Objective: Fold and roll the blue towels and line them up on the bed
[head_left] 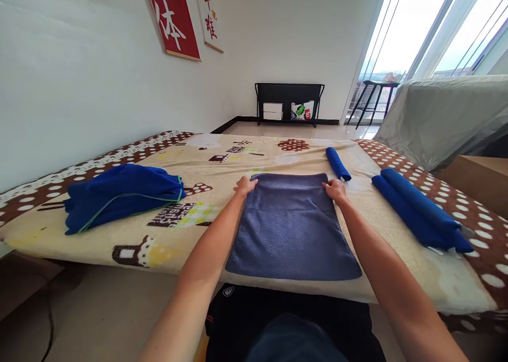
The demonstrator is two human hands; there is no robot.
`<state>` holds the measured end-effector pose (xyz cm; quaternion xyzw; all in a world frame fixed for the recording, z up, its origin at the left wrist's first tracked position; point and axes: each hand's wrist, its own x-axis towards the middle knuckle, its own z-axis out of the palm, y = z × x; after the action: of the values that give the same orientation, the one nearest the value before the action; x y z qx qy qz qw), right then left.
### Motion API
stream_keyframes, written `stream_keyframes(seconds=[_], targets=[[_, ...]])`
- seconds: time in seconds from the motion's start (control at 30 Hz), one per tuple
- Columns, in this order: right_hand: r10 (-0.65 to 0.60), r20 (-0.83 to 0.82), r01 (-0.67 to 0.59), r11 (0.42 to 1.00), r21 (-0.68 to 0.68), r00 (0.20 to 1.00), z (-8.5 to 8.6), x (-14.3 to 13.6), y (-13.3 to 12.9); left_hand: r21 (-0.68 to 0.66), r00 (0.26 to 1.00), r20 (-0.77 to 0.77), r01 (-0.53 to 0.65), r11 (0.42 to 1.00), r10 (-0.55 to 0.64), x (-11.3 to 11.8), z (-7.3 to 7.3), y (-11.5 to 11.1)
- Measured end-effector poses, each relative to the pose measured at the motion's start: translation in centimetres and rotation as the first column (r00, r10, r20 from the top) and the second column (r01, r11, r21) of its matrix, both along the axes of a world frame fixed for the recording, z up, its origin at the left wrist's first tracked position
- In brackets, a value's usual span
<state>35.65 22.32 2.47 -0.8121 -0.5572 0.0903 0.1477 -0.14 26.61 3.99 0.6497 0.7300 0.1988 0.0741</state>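
A grey-blue cloth (296,229) lies spread in front of me on the bed (214,192), its near edge close to the bed's front edge. My left hand (245,185) pinches its far left corner. At the far right corner, my right hand (335,189) has its fingers closed on the same cloth. Just beyond my right hand rests a small rolled blue cloth (337,163). Farther right are larger blue rolls (420,208) lying side by side. A crumpled blue cloth with green edging (123,195) sits on the left side of the bed.
White wall with hanging scrolls (172,20) on the left. A black rack (289,101) with boxes stands against the back wall. At the right are a black stool (375,100), a covered piece of furniture (448,113) and a cardboard box (478,179).
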Motion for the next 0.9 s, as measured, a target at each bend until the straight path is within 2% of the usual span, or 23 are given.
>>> stream_keyframes(seconds=[0.07,0.13,0.23,0.3,0.4,0.47,0.57,0.63,0.7,0.8,0.9], targets=[[-0.016,0.047,0.013,0.998,0.059,0.999,0.2,-0.9,-0.4,0.037,0.999,-0.053,-0.002,0.999,0.004,0.6,-0.1,-0.5],[0.002,0.094,-0.013,0.993,0.120,0.996,0.4,-2.6,-0.7,0.074,0.992,-0.110,0.062,0.995,-0.053,1.9,-0.5,-1.2],[0.177,0.137,-0.198,0.967,0.163,0.975,0.2,-6.8,-0.6,0.067,0.954,-0.178,0.255,0.965,-0.239,5.1,-1.3,-1.8],[0.333,0.149,-0.354,0.923,0.149,0.931,-0.2,-10.0,-0.4,0.015,0.908,-0.206,0.376,0.926,-0.365,7.5,-2.0,-2.0],[0.457,0.148,-0.473,0.875,0.099,0.877,-1.4,-12.6,-0.3,-0.067,0.851,-0.223,0.472,0.879,-0.475,9.1,-3.0,-2.0],[0.453,0.149,-0.466,0.882,0.066,0.879,-2.1,-12.0,-0.6,-0.092,0.847,-0.229,0.472,0.877,-0.480,8.3,-3.5,-2.0],[0.382,0.158,-0.390,0.921,0.021,0.911,-2.8,-8.1,-1.5,-0.103,0.880,-0.236,0.400,0.911,-0.413,5.0,-3.7,-1.9],[0.332,0.165,-0.335,0.942,-0.010,0.929,-2.8,-5.2,-2.2,-0.115,0.906,-0.238,0.330,0.937,-0.349,2.6,-3.4,-1.9],[0.286,0.173,-0.284,0.958,-0.033,0.943,-2.4,-3.4,-2.7,-0.128,0.924,-0.243,0.271,0.954,-0.295,1.3,-3.0,-2.1],[0.215,0.197,-0.216,0.976,-0.021,0.956,-1.2,-4.0,-3.0,-0.115,0.934,-0.256,0.227,0.967,-0.249,2.1,-2.2,-2.6],[0.234,0.216,-0.247,0.968,0.038,0.948,-0.6,-8.0,-3.2,-0.079,0.919,-0.259,0.286,0.955,-0.296,5.4,-2.0,-3.6]])
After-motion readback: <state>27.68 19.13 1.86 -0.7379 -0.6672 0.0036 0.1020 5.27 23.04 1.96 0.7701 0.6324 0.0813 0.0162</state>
